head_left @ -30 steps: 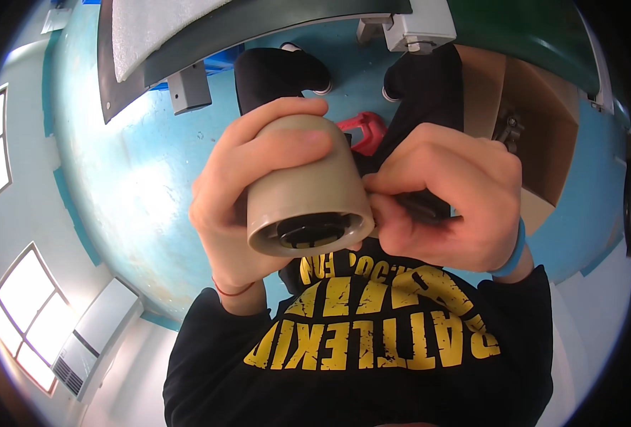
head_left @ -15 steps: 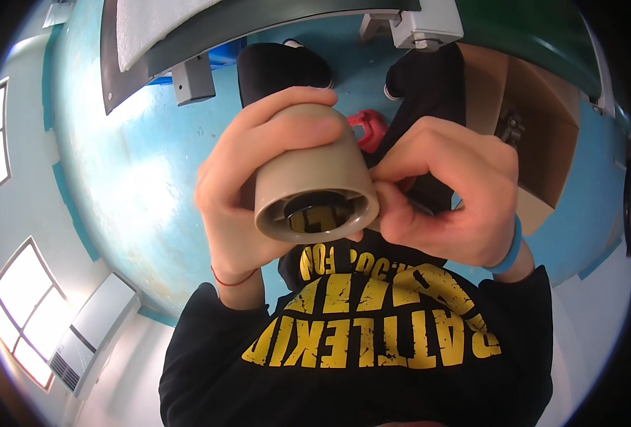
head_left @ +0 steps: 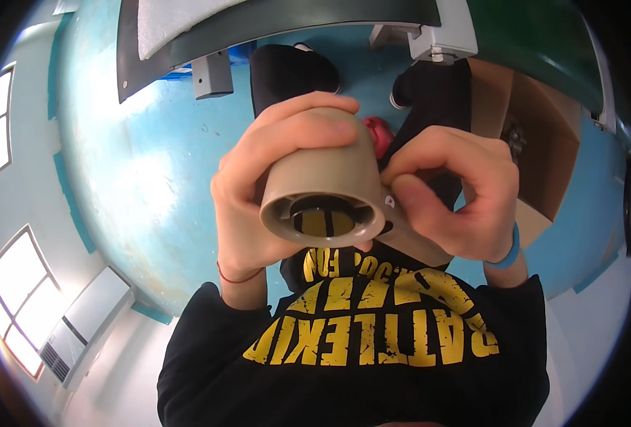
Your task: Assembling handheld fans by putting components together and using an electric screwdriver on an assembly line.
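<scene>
A beige hair dryer [head_left: 322, 171] with a round barrel is held up before my chest. My left hand [head_left: 258, 164] is closed around the barrel, with fingers over its top and far side. The barrel's open end faces me and shows a dark, shiny core [head_left: 324, 222] inside a beige ring. A beige handle [head_left: 416, 240] runs off to the lower right, partly behind my right hand [head_left: 458, 188]. Thumb and forefinger of that hand are pinched together beside the barrel; what they grip, if anything, is too small to name. A small white and red mark [head_left: 390, 202] shows just below the pinch.
Beyond the dryer a red object [head_left: 378, 136] is partly hidden. On the right stands an open cardboard box [head_left: 543, 142] with metal parts inside. A dark table edge [head_left: 301, 32] with white foam [head_left: 173, 25] crosses the top, above a blue floor [head_left: 144, 185].
The dryer and both hands sit slightly farther right in view, and the dryer has tilted a little. More of its handle and the small mark now show. The red object is more covered.
</scene>
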Demonstrator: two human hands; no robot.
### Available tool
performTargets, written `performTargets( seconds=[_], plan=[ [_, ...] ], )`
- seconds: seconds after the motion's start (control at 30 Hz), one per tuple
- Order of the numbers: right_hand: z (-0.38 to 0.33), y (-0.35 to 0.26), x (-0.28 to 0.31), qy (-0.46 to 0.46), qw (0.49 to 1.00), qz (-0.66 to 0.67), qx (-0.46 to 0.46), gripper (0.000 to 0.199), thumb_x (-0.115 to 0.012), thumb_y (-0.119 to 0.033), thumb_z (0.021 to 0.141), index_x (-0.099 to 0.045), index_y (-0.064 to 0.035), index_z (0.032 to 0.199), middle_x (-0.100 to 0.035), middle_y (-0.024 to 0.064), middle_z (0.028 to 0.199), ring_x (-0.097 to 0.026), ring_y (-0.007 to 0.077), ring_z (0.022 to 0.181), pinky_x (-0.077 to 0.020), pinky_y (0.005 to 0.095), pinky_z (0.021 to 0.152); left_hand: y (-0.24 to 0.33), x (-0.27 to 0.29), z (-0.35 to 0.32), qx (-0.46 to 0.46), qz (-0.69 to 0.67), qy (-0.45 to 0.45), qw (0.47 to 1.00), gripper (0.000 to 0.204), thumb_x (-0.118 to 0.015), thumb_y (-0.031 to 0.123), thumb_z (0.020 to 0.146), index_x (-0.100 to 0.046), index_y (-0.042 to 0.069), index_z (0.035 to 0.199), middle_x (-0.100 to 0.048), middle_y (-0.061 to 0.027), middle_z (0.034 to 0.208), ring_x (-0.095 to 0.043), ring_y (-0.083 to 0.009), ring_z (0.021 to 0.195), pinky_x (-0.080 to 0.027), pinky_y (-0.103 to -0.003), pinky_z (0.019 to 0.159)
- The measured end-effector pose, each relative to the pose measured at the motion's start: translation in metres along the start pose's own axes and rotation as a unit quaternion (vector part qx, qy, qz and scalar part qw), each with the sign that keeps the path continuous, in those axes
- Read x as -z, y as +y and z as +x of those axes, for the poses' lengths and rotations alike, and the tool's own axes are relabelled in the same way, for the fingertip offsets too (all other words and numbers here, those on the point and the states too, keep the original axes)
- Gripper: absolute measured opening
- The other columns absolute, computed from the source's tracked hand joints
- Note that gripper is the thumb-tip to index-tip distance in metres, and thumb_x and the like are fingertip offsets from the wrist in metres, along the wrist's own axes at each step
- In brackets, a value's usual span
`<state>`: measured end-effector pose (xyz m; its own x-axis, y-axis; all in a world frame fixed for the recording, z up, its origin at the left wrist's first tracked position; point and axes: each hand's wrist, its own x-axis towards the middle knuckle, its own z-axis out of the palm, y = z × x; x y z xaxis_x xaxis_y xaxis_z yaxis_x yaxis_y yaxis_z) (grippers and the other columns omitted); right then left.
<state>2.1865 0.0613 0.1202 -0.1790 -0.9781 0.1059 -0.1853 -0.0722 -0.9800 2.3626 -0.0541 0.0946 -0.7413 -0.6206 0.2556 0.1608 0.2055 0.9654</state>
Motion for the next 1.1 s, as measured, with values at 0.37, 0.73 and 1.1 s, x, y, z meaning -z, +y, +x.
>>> performTargets(
  seconds=[0.37, 0.73, 1.1],
  plan=[
    [0.002, -0.002, -0.005, 0.015, 0.976, -0.177, 0.125, 0.02, -0.069, 0.004, 0.067, -0.061, -0.0014, 0.084, -0.058, 0.0082, 0.069, -0.059, 0.0227, 0.055, -0.0479, 0.0279, 0.05, 0.009, 0.007, 0.001, -0.028, 0.137, -0.027, 0.99, 0.086, -0.096, 0.014, 0.038, -0.058, 0.006, 0.115, -0.058, -0.0264, 0.119, -0.065, -0.0261, 0.094, -0.057, -0.033, 0.076],
    [0.006, -0.008, -0.006, -0.034, 0.939, -0.318, 0.129, 0.028, -0.064, 0.003, 0.064, -0.056, 0.0013, 0.091, -0.059, 0.0132, 0.086, -0.056, 0.0298, 0.068, -0.0462, 0.0361, 0.061, 0.015, 0.002, 0.01, -0.062, 0.187, 0.002, 0.98, 0.06, -0.088, 0.006, 0.051, -0.066, 0.004, 0.106, -0.063, -0.0202, 0.113, -0.065, -0.0232, 0.095, -0.055, -0.03, 0.076],
    [0.008, 0.008, -0.01, -0.077, 0.972, -0.208, 0.073, 0.021, -0.065, -0.006, 0.073, -0.053, 0.0002, 0.089, -0.055, 0.0126, 0.083, -0.053, 0.0315, 0.069, -0.0438, 0.037, 0.064, 0.019, 0.004, 0.011, 0.0, 0.179, -0.001, 0.984, 0.049, -0.086, 0.008, 0.054, -0.069, 0.007, 0.1, -0.066, -0.0125, 0.106, -0.067, -0.0253, 0.095, -0.056, -0.032, 0.077]
  ],
)
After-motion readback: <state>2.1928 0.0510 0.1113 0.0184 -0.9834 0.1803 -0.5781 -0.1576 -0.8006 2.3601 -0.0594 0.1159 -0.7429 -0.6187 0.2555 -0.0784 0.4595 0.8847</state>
